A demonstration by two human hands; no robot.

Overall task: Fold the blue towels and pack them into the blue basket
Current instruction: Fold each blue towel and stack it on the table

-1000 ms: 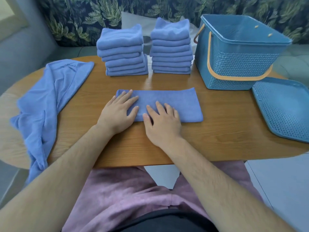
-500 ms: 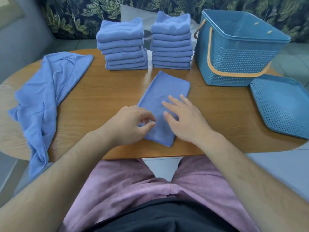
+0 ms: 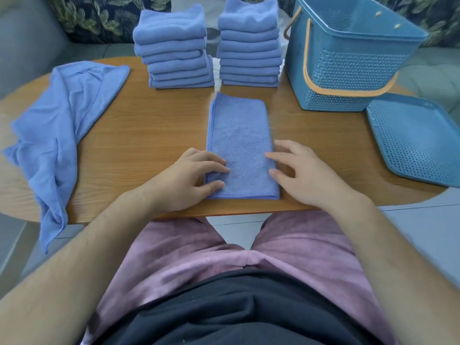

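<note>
Bottom centre, left hand (image 3: pixel 189 175) and right hand (image 3: pixel 303 175) lie relaxed, fingertips resting on the folded towel (image 3: pixel 239 135) at the wooden bench (image 3: pixel 149 135) front edge. Above, towel stacks (image 3: pixel 174 51); blue basket (image 3: pixel 348 70) upper right; leaf-print cushions (image 3: pixel 99 18) behind.

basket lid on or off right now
Off. The lid lies flat on the table just right of the blue basket, and the basket's top stands open.

Folded blue towel (image 3: pixel 240 135) lying lengthwise near table edge, two folded stacks (image 3: pixel 175 49) behind, blue basket (image 3: pixel 348 56) (orange-handled) upright right
</note>
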